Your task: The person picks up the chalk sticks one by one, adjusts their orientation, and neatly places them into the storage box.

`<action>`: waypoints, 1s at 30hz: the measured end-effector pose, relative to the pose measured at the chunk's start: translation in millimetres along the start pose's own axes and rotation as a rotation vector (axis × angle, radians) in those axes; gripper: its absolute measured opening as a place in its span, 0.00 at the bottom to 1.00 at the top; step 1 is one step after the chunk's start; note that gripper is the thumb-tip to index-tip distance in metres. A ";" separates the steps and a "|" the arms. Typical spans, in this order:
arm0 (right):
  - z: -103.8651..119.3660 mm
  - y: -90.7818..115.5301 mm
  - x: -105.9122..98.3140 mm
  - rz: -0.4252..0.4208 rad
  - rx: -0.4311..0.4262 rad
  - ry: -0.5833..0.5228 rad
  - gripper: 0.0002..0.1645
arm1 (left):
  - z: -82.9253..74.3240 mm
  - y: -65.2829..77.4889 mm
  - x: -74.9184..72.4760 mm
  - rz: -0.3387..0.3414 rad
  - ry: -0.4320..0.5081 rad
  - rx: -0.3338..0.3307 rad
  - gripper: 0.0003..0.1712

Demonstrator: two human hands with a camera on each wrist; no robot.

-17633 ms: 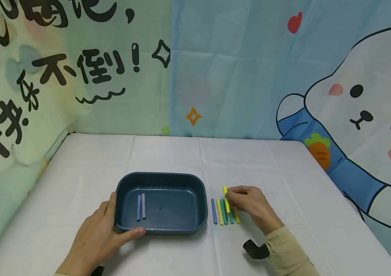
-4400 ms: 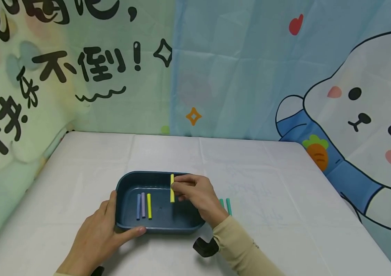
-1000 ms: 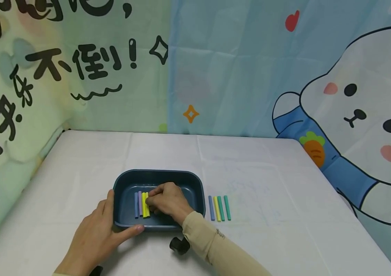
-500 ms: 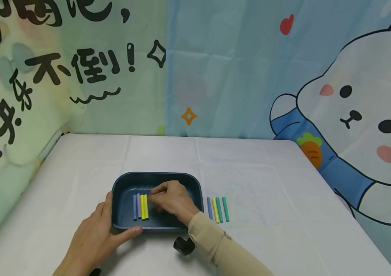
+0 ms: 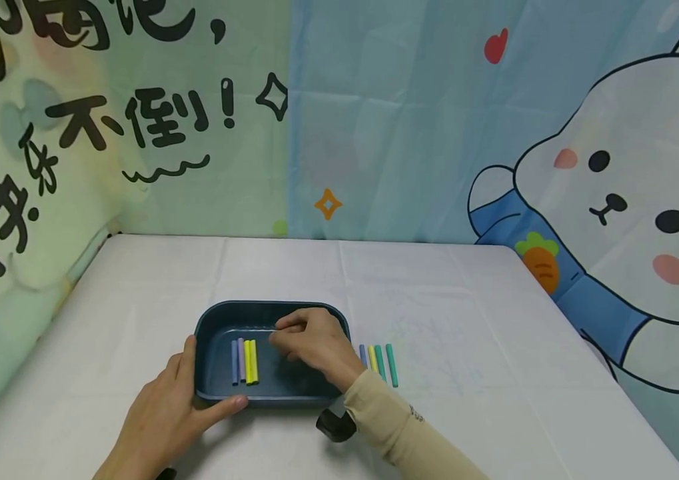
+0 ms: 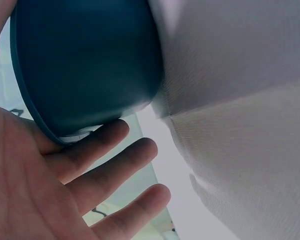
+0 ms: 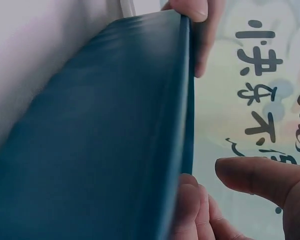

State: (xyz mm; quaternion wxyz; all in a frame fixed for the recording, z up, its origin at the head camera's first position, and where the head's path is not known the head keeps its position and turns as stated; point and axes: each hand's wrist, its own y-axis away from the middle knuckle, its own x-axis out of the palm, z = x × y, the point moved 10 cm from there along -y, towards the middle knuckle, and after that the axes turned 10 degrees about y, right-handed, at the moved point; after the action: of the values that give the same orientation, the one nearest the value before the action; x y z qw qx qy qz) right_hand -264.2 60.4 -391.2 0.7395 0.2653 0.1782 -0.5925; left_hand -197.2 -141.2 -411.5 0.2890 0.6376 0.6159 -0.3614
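Observation:
A dark blue tray (image 5: 291, 403) sits on the table. Inside at its left, a blue chalk stick (image 5: 234, 363), a purple one (image 5: 241, 360) and two yellow chalk sticks (image 5: 251, 362) lie side by side. My left hand (image 5: 165, 407) braces the tray's near left corner, thumb along the front wall, nearly straight fingers against the left side in the left wrist view. My right hand (image 5: 315, 343) hovers over the tray's right half; in the right wrist view its thumb (image 7: 255, 175) stands apart from the fingers, with nothing between them. Its lower fingers are partly hidden behind the tray wall.
Right of the tray lies a row of chalk sticks: a blue one (image 5: 364, 355), a yellow one (image 5: 372, 359) and two green ones (image 5: 391, 365). A white cloth (image 5: 465, 320) with faint coloured marks covers the table. Behind hangs a printed curtain (image 5: 387, 120).
Two yellow chalk sticks have come from the row into the tray beside the purple one. My right hand has let go of the last one and drawn back rightward. The left hand stays.

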 end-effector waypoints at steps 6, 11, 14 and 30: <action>-4.5 3.7 -9.4 0.004 0.022 -0.029 0.21 | -1.5 1.9 -2.2 -0.028 0.006 0.030 0.76; -8.9 7.9 -18.7 0.023 0.011 -0.070 0.22 | -1.6 1.6 -0.9 -0.016 0.005 0.020 0.77; -11.0 10.4 -26.5 0.023 -0.006 -0.098 0.23 | -1.4 1.4 -0.3 -0.008 0.005 0.010 0.77; -39.3 15.2 -67.1 -0.062 0.007 -0.128 0.20 | -2.7 3.1 -1.9 -0.025 0.008 0.030 0.75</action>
State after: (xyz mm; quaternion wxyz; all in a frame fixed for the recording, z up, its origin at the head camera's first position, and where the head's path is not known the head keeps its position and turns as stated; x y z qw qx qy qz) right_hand -263.2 139.1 -380.9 0.7298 0.2238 0.1365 -0.6314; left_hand -193.7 -140.4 -408.6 0.2725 0.6354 0.6195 -0.3718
